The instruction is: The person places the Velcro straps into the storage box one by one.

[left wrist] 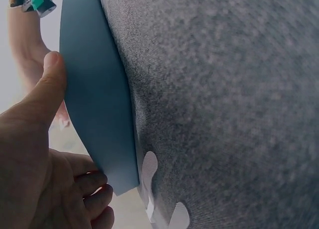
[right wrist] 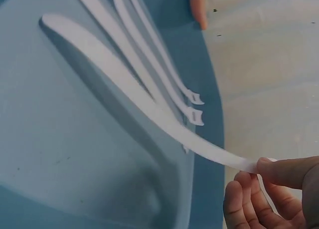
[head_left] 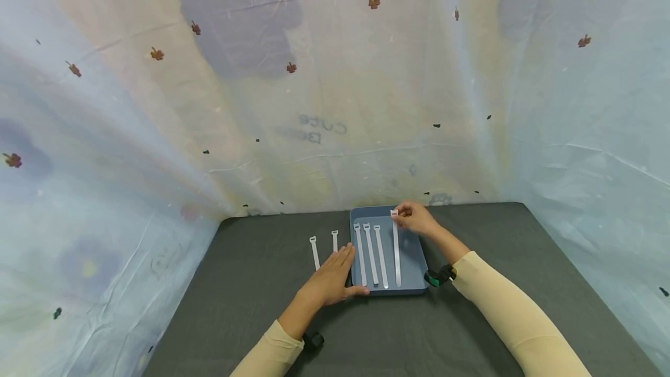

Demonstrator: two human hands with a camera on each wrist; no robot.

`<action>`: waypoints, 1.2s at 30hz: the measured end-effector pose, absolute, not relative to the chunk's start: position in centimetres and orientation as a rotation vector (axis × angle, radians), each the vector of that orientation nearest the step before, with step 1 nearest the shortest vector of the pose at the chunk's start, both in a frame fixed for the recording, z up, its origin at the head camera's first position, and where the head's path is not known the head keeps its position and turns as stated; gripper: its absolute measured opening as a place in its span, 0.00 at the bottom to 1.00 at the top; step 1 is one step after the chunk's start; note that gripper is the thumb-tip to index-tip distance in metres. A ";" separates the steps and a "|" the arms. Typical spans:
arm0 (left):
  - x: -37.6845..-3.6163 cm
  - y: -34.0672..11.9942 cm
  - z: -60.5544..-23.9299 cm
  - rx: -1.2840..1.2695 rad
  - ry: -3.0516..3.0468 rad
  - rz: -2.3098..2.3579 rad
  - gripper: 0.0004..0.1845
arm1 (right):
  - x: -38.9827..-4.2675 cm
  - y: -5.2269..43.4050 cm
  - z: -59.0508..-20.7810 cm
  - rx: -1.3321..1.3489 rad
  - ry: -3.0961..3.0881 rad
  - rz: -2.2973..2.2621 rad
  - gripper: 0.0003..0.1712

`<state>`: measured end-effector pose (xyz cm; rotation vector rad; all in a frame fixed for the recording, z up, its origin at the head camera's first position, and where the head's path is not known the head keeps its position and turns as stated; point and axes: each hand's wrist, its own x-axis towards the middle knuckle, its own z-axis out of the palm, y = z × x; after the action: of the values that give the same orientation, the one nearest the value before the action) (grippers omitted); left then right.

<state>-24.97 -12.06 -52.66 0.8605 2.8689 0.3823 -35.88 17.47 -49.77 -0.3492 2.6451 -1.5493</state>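
Six flat straps (head_left: 396, 252), right hand (head_left: 417, 219) pinching one, left hand (head_left: 330, 277) outstretched against smooth tray (head_left: 414, 263)

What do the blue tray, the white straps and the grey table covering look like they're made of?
Blue tray: probably moulded plastic, matte, given its smooth, evenly coloured wall. White straps: dull-surfaced, perhaps nylon fabric or flexible plastic; one bends in a smooth curve, and tips look finely ribbed. Grey table covering: likely cloth, with a grainy, speckled, woven-looking surface.

Curtained-off workspace, building type unclear: leaf-dotted sheeting (head_left: 356, 98) hung round grey fabric-topped table (head_left: 272, 243)
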 end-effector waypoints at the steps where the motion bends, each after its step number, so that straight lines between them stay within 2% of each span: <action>1: -25.0 -12.1 -52.6 0.861 2.867 0.383 0.61 | -36.0 17.4 -49.9 -0.348 2.634 -1.558 0.11; 22: -25.1 -12.0 -52.6 0.839 2.865 0.354 0.61 | -37.6 16.2 -52.0 -0.424 2.656 -1.418 0.13; 36: -24.9 -11.9 -52.3 0.876 2.876 0.309 0.60 | -38.0 15.4 -52.3 -0.360 2.714 -1.279 0.13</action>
<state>-24.92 -11.89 -52.28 0.8762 2.8762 0.3089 -38.02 15.39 -52.33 -0.3598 2.7142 -1.2787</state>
